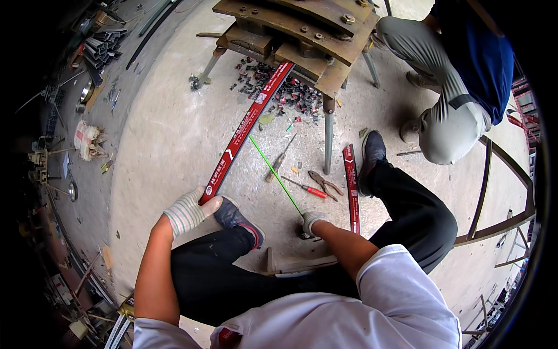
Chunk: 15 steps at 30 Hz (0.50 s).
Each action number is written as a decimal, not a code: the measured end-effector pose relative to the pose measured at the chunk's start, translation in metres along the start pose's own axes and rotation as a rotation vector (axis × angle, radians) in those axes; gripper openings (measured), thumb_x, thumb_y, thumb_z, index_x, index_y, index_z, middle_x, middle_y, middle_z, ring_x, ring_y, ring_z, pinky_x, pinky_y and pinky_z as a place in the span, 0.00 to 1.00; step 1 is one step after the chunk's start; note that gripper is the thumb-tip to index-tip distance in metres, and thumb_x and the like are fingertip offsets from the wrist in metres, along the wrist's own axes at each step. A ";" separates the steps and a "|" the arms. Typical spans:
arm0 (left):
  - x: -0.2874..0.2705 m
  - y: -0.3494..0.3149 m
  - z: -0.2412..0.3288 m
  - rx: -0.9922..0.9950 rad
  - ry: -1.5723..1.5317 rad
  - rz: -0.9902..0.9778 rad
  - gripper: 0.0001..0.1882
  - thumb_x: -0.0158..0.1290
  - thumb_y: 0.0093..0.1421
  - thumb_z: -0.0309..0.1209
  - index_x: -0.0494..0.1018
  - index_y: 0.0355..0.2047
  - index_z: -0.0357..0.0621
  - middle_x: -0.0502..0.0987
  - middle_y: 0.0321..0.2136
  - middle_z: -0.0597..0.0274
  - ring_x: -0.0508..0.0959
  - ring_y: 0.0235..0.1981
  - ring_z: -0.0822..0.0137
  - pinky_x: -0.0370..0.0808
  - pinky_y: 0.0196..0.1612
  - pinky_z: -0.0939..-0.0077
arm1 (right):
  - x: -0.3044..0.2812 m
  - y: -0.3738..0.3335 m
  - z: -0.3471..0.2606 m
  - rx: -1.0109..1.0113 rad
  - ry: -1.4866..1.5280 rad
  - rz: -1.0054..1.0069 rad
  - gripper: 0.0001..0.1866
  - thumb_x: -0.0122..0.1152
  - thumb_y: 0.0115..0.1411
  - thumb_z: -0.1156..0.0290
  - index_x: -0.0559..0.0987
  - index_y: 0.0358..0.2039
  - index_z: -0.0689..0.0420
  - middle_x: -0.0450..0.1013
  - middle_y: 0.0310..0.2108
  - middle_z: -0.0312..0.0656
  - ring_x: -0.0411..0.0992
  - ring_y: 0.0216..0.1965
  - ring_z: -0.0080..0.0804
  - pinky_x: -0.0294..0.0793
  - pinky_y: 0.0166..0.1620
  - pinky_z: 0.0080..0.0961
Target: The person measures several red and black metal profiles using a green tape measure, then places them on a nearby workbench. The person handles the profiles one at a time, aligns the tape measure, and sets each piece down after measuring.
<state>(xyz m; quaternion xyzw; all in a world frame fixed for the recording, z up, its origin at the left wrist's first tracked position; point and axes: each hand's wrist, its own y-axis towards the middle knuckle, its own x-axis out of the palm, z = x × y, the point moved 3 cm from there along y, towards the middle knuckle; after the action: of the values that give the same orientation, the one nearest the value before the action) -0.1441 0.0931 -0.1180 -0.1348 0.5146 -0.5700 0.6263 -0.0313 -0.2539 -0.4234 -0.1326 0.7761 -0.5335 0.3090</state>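
Note:
My left hand [189, 212], in a striped knit glove, grips the near end of a long profile strip [247, 128] faced with printed red film. The strip slants up and away, its far end inside a slot of a brown steel bench press or jig [308, 55]. My right hand [314, 222], also gloved, is low between my knees, fingers closed around the near end of a thin bright green strip [276, 174]. The green strip's far tip meets the red strip's side. Something dark shows under my right hand; its kind cannot be made out.
Pliers [324, 185], a red-handled screwdriver [314, 191] and another screwdriver [279, 163] lie on the floor. A shorter red strip [351, 189] lies by my right foot. Scraps [285, 96] litter the floor under the jig. A co-worker [453, 110] crouches at right, near curved metal frames [520, 215].

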 end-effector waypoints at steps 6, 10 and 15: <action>-0.004 0.004 0.027 -0.079 -0.017 -0.004 0.29 0.57 0.68 0.51 0.73 0.50 0.33 0.79 0.38 0.47 0.77 0.40 0.59 0.75 0.50 0.65 | -0.033 -0.003 -0.002 -0.017 -0.008 0.050 0.17 0.65 0.54 0.70 0.87 0.45 0.59 0.81 0.47 0.57 0.81 0.50 0.52 0.82 0.49 0.43; 0.003 0.018 0.021 0.055 -0.028 0.096 0.28 0.56 0.68 0.50 0.73 0.50 0.33 0.79 0.38 0.47 0.77 0.40 0.59 0.75 0.50 0.64 | -0.044 0.003 -0.003 -0.054 0.029 0.175 0.17 0.63 0.58 0.63 0.85 0.44 0.59 0.81 0.42 0.59 0.82 0.45 0.54 0.81 0.46 0.43; 0.003 0.024 0.034 0.060 -0.073 0.147 0.27 0.56 0.68 0.49 0.73 0.51 0.34 0.80 0.38 0.47 0.78 0.39 0.58 0.76 0.50 0.63 | -0.157 -0.033 -0.060 -0.177 0.620 0.626 0.18 0.56 0.68 0.57 0.82 0.44 0.59 0.81 0.38 0.57 0.81 0.40 0.52 0.78 0.45 0.42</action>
<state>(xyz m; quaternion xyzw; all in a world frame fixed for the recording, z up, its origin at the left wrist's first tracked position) -0.1036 0.0841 -0.1233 -0.0986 0.4827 -0.5324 0.6884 0.0487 -0.1377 -0.3260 0.2487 0.8775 -0.3602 0.1959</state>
